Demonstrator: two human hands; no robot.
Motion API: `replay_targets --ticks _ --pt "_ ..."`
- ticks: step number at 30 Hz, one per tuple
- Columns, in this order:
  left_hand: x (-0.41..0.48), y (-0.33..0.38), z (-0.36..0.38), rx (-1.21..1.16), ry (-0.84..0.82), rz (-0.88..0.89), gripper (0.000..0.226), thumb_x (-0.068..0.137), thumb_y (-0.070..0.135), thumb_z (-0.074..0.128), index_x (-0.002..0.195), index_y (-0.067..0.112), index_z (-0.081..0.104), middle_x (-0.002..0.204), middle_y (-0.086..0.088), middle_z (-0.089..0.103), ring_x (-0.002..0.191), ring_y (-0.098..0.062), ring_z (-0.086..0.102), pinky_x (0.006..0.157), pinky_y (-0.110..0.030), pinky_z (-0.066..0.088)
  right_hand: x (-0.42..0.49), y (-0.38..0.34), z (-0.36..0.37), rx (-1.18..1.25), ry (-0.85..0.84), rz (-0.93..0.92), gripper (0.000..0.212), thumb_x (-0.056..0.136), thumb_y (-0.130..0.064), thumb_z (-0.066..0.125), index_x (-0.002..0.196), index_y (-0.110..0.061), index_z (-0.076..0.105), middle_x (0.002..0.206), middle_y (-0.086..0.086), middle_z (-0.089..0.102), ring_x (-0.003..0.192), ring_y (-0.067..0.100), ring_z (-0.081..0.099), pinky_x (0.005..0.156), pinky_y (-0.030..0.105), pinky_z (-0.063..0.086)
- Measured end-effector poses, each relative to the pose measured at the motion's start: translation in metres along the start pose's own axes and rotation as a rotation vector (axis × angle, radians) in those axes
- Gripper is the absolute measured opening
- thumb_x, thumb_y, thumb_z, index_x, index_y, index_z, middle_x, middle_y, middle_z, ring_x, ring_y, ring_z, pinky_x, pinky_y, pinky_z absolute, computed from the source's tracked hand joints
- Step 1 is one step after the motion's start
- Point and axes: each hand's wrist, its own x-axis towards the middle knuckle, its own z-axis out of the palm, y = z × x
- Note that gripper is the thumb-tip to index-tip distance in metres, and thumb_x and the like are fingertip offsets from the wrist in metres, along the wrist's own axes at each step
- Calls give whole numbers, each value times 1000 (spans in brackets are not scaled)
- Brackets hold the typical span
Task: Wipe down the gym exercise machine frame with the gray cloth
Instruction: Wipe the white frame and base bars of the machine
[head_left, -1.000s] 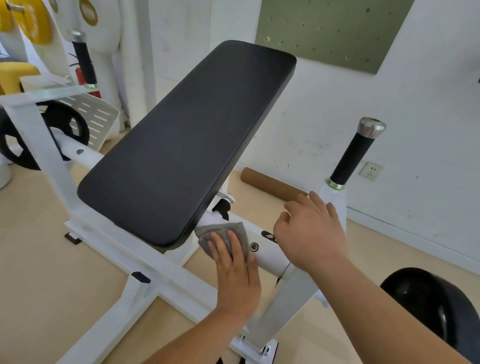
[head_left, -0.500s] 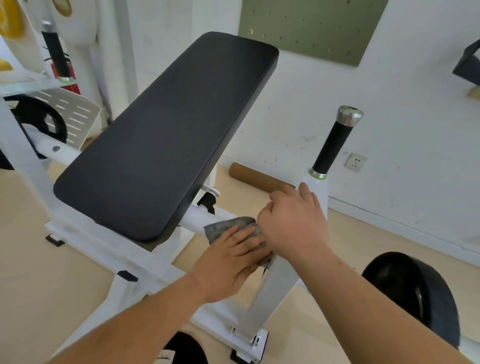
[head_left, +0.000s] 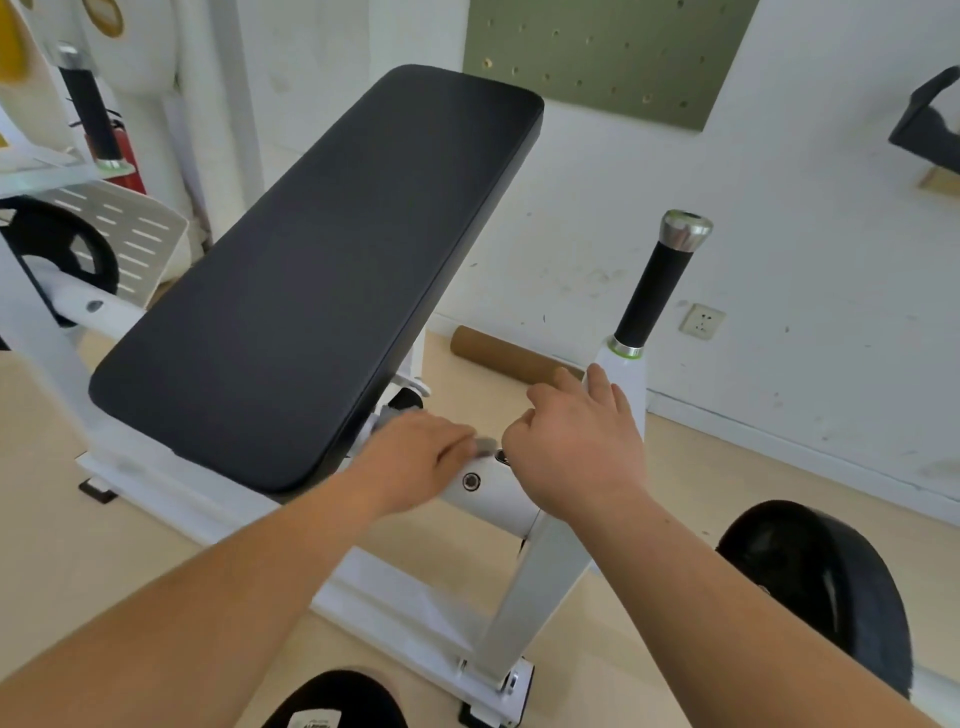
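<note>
Left hand (head_left: 415, 457), pressing the gray cloth (head_left: 485, 446) flat, now sits nearer the black pad (head_left: 322, 270) than before; right hand (head_left: 576, 447) stays on the frame (head_left: 493, 501), grip unclear.

- I see the left hand (head_left: 415, 462), motion-blurred, lying over the gray cloth (head_left: 487, 446) on the white tube of the machine frame (head_left: 498, 501), just below the black pad (head_left: 322, 270);
- the right hand (head_left: 576, 452) rests against the upright under the handle (head_left: 654, 291), fingers loosely curled; I cannot tell whether it grips
</note>
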Motion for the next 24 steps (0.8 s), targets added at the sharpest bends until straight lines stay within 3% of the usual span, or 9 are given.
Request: replay_targets --ticks 3,5,7,10,12,15,20,22,24 --pt "-6 28 13 -58 235 -107 27 99 33 39 74 37 48 70 13 49 72 -22 56 84 -46 47 0 0 0 -9 -14 -2 43 94 -32 31 121 -17 61 149 5 46 151 36 16 122 48 20" --pt "-26 58 44 -140 293 -59 23 99 28 44 96 31 66 98 12 65 105 -19 62 105 -47 42 0 0 0 0 -3 -9 43 94 -31 32 122 -19 62 148 3 47 153 36 14 122 48 19" --pt "-46 62 64 -148 265 17 33 102 23 48 128 26 68 138 12 62 139 -17 48 121 -46 29 -2 -1 -2 25 20 -17 43 94 -29 34 125 -19 63 146 3 49 153 36 16 123 48 19" --pt "-52 29 53 -39 165 221 40 103 19 52 142 22 61 152 8 52 147 -16 41 124 -45 27 -3 -1 -3 66 48 -16 41 95 -26 36 124 -16 63 143 3 52 152 34 19 123 46 20" --pt "-44 13 41 -9 188 129 41 104 25 45 142 19 61 147 6 57 144 -19 45 125 -45 25 -3 -2 -3 73 39 -8 40 95 -26 35 122 -15 63 144 4 52 152 33 18 123 46 19" --pt "-40 36 43 -93 291 -217 40 104 27 42 136 19 64 139 6 63 142 -21 46 126 -45 19 -4 -1 -3 80 22 -4 40 96 -26 35 122 -13 63 144 4 51 153 33 18 123 45 19" --pt "-51 39 46 54 100 173 48 102 12 53 148 25 55 159 9 43 152 -17 31 125 -42 25 -6 -2 -3 109 61 6 32 94 -23 37 108 -11 63 132 5 56 149 34 26 121 45 23" --pt "-41 32 26 9 27 77 44 102 9 48 142 24 60 148 5 57 142 -20 48 110 -34 40 -6 -2 -3 132 76 9 29 93 -23 37 105 -12 62 127 5 57 143 34 31 119 45 26" --pt "-37 47 10 -256 234 -321 30 105 13 47 125 23 68 111 6 69 103 -23 66 79 -33 49 -4 -2 -2 164 88 9 24 91 -24 36 97 -14 57 117 4 57 131 33 39 113 45 32"
